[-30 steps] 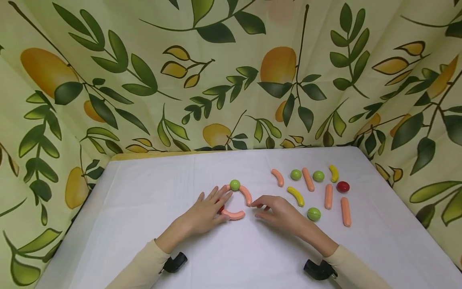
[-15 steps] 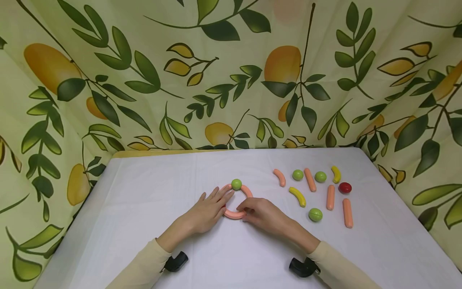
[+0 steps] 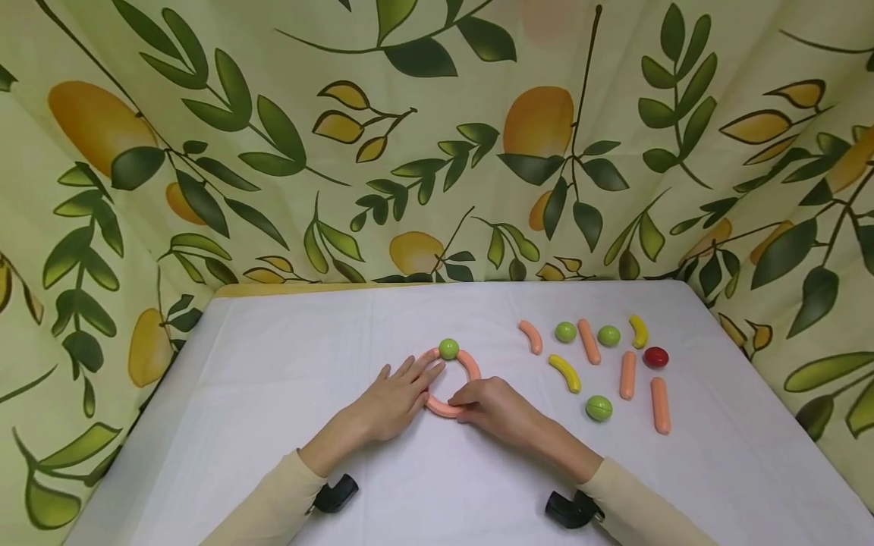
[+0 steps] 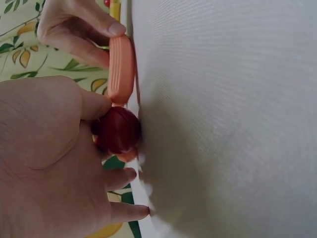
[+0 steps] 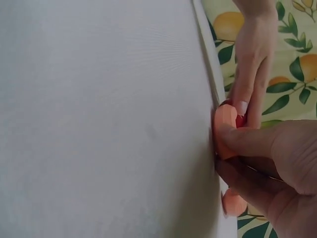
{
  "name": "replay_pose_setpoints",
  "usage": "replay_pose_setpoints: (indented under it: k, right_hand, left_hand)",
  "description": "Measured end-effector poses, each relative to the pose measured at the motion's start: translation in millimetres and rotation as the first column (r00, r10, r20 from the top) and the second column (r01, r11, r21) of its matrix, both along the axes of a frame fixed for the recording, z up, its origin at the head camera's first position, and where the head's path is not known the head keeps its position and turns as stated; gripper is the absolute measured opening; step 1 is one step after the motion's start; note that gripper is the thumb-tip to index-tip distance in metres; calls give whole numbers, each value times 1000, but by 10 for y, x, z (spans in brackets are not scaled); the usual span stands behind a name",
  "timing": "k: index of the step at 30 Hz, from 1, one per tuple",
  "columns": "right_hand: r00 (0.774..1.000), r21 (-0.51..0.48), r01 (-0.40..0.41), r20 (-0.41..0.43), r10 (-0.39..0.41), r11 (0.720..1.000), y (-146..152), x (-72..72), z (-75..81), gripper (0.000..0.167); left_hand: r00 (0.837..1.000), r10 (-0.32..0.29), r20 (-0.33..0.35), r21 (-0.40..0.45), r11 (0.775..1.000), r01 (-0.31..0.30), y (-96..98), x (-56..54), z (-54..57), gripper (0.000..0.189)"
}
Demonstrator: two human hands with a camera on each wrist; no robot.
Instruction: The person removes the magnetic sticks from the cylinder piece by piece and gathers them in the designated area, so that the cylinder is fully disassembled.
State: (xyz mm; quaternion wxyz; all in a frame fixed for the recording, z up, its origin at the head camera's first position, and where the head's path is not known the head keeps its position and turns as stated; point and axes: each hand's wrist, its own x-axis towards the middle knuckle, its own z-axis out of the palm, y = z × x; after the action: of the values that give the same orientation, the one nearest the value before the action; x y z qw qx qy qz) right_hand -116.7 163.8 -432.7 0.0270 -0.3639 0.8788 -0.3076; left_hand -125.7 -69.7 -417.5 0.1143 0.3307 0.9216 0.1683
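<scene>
Curved toy sausages form a ring on the table. At its top a green toy ball (image 3: 448,349) sits between one curved sausage (image 3: 471,364) on the right and another, partly covered, on the left. My right hand (image 3: 501,409) pinches the near-right end of the lower curved sausage (image 4: 121,69) between thumb and fingers. Spread fairly straight over the ring's left side is my left hand (image 3: 392,402). Its thumb touches a glossy red toy ball (image 4: 119,130) at the other end of that sausage. From the head view the red ball is mostly hidden under the left hand.
On the right of the white table (image 3: 307,326) lie several sausages, straight ones (image 3: 661,406) and one curved sausage (image 3: 530,337). Among them are green balls (image 3: 598,408), yellow toy bananas (image 3: 564,373) and a red ball (image 3: 656,357). A fruit-print curtain (image 3: 410,152) stands behind.
My right hand has moved left and toward me, from the end of the right curved sausage to the lower one, which it now pinches. The left hand has stayed over the ring.
</scene>
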Motion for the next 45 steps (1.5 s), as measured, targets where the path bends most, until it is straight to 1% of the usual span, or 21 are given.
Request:
replay_pose_setpoints:
  k: [5,9,15,21,25,29,34,37,41,45]
  right_hand:
    - [1000,9,21,-12,-21,1000,72,54,8,20]
    - [999,4,37,4,-37,999,113,81,2,21]
    - [999,4,43,20,-43,999,163,112,1,21]
    - [998,36,57,28,-58,998,278,143,22,21]
    - [995,37,87,51,-88,996,411,165,40,21]
    - [987,38,148,56,-150,988,576,163,64,21]
    - [965,56,258,38,-260,965,747,141,86,21]
    - [942,81,333,17,-336,939,802,129,94,21]
    - [910,90,414,-19,-414,906,834,125,99,21]
    - [889,99,457,-36,-456,884,838,104,96,21]
  left_hand:
    - [1000,19,-13,-13,1000,-19,8,-3,0,51]
    - [999,34,-20,-27,999,-35,12,-3,-20,51]
    - [999,34,-22,-10,999,-35,31,8,-30,51]
    - [999,39,-29,-11,999,-39,39,13,-33,50]
    - [999,38,-25,-13,999,-39,34,8,-19,50]
    - [999,29,-21,-15,999,-30,24,-4,-14,50]
    - [1000,18,-19,-23,1000,-19,19,-15,-26,51]
    - [1000,18,-16,-21,1000,-19,19,-15,-29,51]
    - [1000,18,-13,-19,1000,-19,27,-11,-25,52]
    - [1000,16,-9,-21,1000,-16,39,-8,-19,52]
